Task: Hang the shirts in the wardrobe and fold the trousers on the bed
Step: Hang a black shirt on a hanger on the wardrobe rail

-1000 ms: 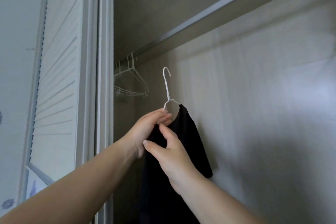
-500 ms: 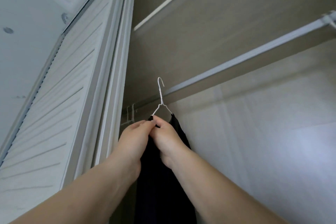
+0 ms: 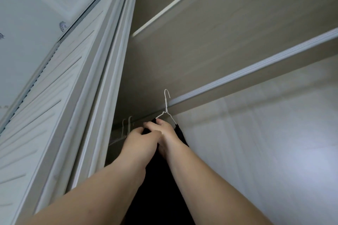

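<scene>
Overhead, I had both hands raised inside the pale wood-grain wardrobe. My left hand and right hand were bunched together at the collar of the black fabric shirt, their fingers curled and pinching the cloth and, as far as I could judge, the shoulder of the thin white wire hanger that carried it. The hook stood just above my fingers, level with the long grey metal hanging rail and not yet over it. Left of my fingers and a little behind, a few bare white wire hangers hung on that rail. The shirt dropped straight down between my forearms. By my reckoning this shirt was dressed on its hanger and only the hooking was left; no other shirts, trousers or bed showed, so I could not tell how much of the rest remained.
</scene>
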Demonstrator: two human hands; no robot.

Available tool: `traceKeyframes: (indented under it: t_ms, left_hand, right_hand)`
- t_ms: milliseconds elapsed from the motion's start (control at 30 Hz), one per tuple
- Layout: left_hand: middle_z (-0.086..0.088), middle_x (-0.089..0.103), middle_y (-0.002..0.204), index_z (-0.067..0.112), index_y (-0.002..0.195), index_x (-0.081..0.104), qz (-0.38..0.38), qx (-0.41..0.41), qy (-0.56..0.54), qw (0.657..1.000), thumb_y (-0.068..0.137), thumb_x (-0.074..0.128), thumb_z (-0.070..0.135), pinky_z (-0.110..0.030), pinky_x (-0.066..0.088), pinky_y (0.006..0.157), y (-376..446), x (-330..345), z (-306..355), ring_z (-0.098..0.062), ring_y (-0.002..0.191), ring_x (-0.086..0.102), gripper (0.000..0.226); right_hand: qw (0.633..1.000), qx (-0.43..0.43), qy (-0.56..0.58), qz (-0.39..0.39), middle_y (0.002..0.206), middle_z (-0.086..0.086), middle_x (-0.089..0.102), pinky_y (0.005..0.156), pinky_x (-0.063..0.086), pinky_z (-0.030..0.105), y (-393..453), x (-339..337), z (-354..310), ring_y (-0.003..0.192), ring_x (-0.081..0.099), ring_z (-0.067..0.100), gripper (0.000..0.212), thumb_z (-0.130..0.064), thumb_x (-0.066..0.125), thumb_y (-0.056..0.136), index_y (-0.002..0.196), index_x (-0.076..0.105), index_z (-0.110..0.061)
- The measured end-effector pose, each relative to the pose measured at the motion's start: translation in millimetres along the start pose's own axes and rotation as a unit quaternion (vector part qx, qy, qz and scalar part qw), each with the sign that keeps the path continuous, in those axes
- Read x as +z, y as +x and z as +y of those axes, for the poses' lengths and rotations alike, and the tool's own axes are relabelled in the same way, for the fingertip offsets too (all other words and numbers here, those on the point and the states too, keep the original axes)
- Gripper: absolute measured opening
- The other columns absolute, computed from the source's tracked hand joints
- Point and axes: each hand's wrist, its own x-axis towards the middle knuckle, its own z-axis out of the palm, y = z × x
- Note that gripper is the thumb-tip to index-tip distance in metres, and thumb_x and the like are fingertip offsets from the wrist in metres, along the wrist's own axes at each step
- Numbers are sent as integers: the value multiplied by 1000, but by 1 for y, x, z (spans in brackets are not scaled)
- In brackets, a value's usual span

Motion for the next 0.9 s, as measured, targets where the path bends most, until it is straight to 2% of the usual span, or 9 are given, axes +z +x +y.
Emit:
traceKeyframes:
  t_ms: [133, 267, 367, 467, 533, 600, 633, 767, 900]
  left_hand:
    - [-9, 59, 104, 15, 141, 41, -22, 5, 6, 1000, 90, 54, 15, -38, 49, 88, 3, 3, -1, -29, 101, 58, 52]
    - [-16, 63, 111, 13, 131, 51, -50, 5, 7, 999, 88, 54, 15, -45, 50, 94, 4, 3, -6, -32, 100, 62, 43]
    - [-17, 65, 104, 14, 109, 58, -43, 6, 8, 999, 89, 54, 13, -45, 52, 92, 2, 2, -7, -32, 95, 64, 21]
    - [-13, 64, 92, 21, 83, 53, -24, 0, -10, 1000, 91, 54, 11, -33, 54, 73, -3, 1, -6, -27, 82, 65, 12]
    - [-14, 63, 103, 19, 101, 59, -29, 4, -29, 999, 92, 55, 12, -32, 53, 71, -4, 2, -5, -27, 88, 65, 13]
    - [-14, 55, 130, 17, 141, 40, -41, 9, -40, 998, 92, 56, 15, -38, 51, 85, -1, 2, -8, -31, 109, 60, 52]
    - [-13, 50, 137, 19, 148, 30, -45, 12, -43, 998, 91, 57, 16, -39, 50, 90, -1, 2, -9, -31, 114, 57, 62]
    - [-6, 51, 136, 23, 148, 31, -51, 43, -37, 997, 91, 59, 18, -35, 49, 90, -4, -1, -9, -23, 111, 57, 64]
    - [5, 56, 119, 27, 146, 36, -57, 70, -17, 996, 91, 61, 22, -25, 47, 71, -20, -2, -15, -6, 87, 56, 60]
  right_hand:
    - [1000, -3, 7, 9, 89, 10, 66, 67, 49, 27, 11, -5, 6, 75, 63, 22, 16, -15, 61, 86, 101, 59, -11]
    - [1000, 17, 4, 14, 91, 13, 64, 64, 47, 26, 13, -10, 15, 76, 62, 25, 23, -20, 63, 85, 105, 55, -9]
    - [1000, 28, 0, 11, 116, 19, 63, 78, 49, 31, 16, -10, 20, 97, 63, 31, 50, -29, 67, 84, 125, 53, -3]
    - [999, 35, 2, 5, 131, 21, 56, 89, 48, 36, 16, -9, 21, 112, 60, 34, 71, -36, 70, 82, 139, 42, -2]
    - [999, 37, 9, 13, 125, 19, 61, 84, 50, 34, 13, -12, 19, 107, 63, 32, 70, -38, 71, 81, 136, 46, -2]
    - [999, 26, 20, 22, 115, 18, 65, 78, 51, 31, 7, -19, 17, 96, 65, 30, 65, -38, 71, 82, 132, 51, -2]
    - [999, 13, 22, 28, 113, 16, 66, 81, 52, 32, 3, -23, 17, 95, 66, 28, 62, -38, 71, 82, 130, 53, -4]
    - [996, -71, -21, 53, 120, 4, 65, 100, 48, 37, -29, -40, 14, 109, 62, 17, 41, -30, 70, 84, 123, 61, -17]
    - [979, -128, -142, 64, 119, -8, 60, 95, 41, 18, -72, -72, 6, 115, 52, 4, 32, -27, 68, 86, 117, 63, -26]
